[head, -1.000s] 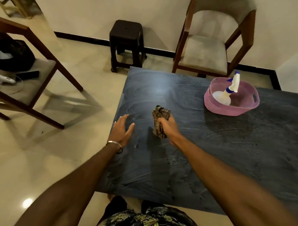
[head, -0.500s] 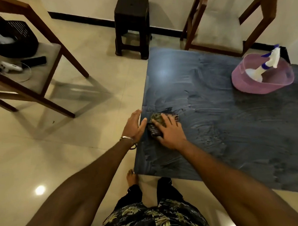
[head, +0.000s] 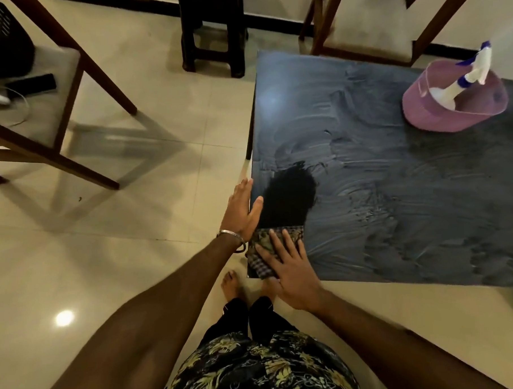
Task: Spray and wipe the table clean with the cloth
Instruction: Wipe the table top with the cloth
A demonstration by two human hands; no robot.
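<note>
The dark grey table [head: 396, 194] shows wet smear marks across its top. A patterned cloth [head: 263, 252] lies flat at the table's near left corner. My right hand [head: 291, 269] presses on the cloth with straight, spread fingers. My left hand [head: 242, 211] rests flat against the table's left edge, fingers straight, thumb on the top. A white spray bottle with blue trim [head: 465, 79] leans in a pink basket [head: 428, 119] at the table's far right.
A dark stool [head: 213, 31] and a wooden chair [head: 368, 21] stand beyond the table. Another wooden chair [head: 40, 121] at the left holds a phone and a black object. My bare feet are on the tiled floor below the corner.
My right hand has dragged the cloth from the table's middle toward me to the near left corner. My left hand slid back along the left edge. The view tilted down.
</note>
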